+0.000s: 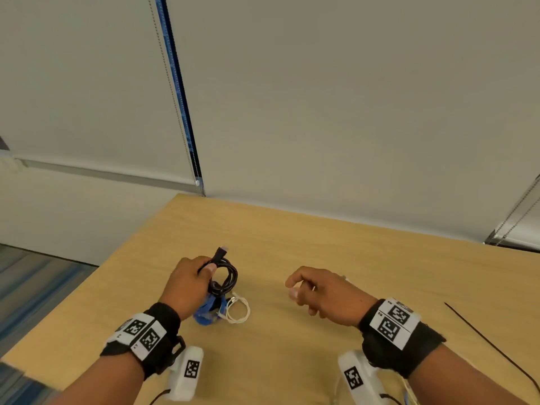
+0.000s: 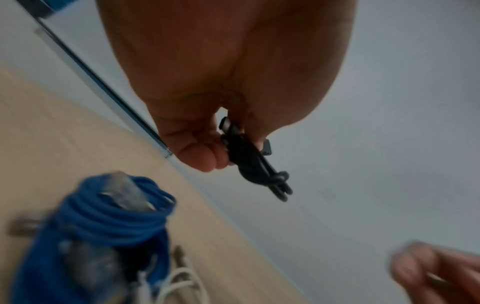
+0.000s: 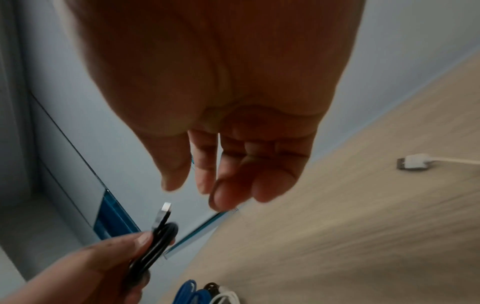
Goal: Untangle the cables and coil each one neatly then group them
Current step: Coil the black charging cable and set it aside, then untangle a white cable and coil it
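Two coiled cables, blue (image 1: 208, 312) & white (image 1: 238, 310), lie together on wooden table (image 1: 321, 247). Just above them, left hand (image 1: 187, 285) grips coiled black cable (image 1: 226, 276), plug sticking up; right hand (image 1: 318, 290) hovers apart w/ fingers loosely curled, empty.

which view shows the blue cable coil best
The left wrist view: the blue cable coil fills the lower left, close though blurred. The head view shows it small, partly hidden behind the left hand. The right wrist view catches only its edge at the bottom.

Coiled cable (image 1: 225, 276) held above two coils (image 1: 223, 312) on the table (image 1: 292, 235).
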`<act>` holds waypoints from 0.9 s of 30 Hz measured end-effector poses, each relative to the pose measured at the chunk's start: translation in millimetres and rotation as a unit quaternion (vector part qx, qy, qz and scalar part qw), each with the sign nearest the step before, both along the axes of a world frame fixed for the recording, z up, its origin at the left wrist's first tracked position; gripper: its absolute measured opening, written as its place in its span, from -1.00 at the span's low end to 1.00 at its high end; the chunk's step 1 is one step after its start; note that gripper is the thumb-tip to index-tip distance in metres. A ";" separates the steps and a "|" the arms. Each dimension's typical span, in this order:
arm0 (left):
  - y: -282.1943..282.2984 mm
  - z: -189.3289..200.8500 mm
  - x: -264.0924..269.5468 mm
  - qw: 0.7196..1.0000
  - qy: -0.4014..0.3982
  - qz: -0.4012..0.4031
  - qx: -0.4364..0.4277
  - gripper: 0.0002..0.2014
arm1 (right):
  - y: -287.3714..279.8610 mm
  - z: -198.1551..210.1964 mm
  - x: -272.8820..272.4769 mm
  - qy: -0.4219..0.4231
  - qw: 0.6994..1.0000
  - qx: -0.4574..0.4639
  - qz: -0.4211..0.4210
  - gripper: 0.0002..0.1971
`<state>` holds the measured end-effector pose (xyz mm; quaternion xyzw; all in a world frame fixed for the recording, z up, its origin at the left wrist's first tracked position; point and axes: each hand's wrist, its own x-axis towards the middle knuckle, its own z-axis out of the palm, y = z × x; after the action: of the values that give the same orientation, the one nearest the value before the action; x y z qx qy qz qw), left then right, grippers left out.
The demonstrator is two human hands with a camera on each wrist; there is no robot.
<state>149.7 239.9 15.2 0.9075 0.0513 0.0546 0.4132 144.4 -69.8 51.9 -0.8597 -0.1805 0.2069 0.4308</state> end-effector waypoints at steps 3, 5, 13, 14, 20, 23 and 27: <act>18.4 -15.7 -1.1 0.997 0.025 0.038 0.058 -0.73 | -19.7 -1.0 -13.7 0.037 0.996 -0.063 0.044 -0.85; 20.7 -23.9 -2.4 0.994 0.046 0.049 0.085 -0.70 | -29.5 -2.5 -24.3 0.046 0.989 -0.124 0.072 -0.79; 18.0 -32.0 -1.2 0.993 0.061 0.072 0.072 -0.70 | -33.1 -28.1 -79.0 0.138 0.917 -0.306 0.216 -0.55; 18.5 -30.9 -2.0 0.993 0.063 0.074 0.060 -0.70 | -30.3 -34.3 -84.0 0.127 0.910 -0.322 0.226 -0.58; 26.9 -21.8 -15.7 0.994 0.050 0.089 0.031 -0.64 | -25.8 -54.7 -81.3 0.057 0.934 -0.323 0.145 -0.78; 24.9 -7.2 -31.0 0.995 -0.051 0.077 0.023 -0.74 | -32.4 -55.6 -67.8 0.050 0.963 -0.263 0.018 -0.78; -5.3 6.1 -61.1 0.988 -0.139 -0.059 0.017 -0.83 | -33.4 -43.5 -58.0 0.100 0.979 -0.170 -0.060 -0.79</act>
<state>88.7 234.6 21.3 0.8993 -0.0612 0.1568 0.4037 86.4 -103.1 8.4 -0.9046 -0.0472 0.2931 0.3057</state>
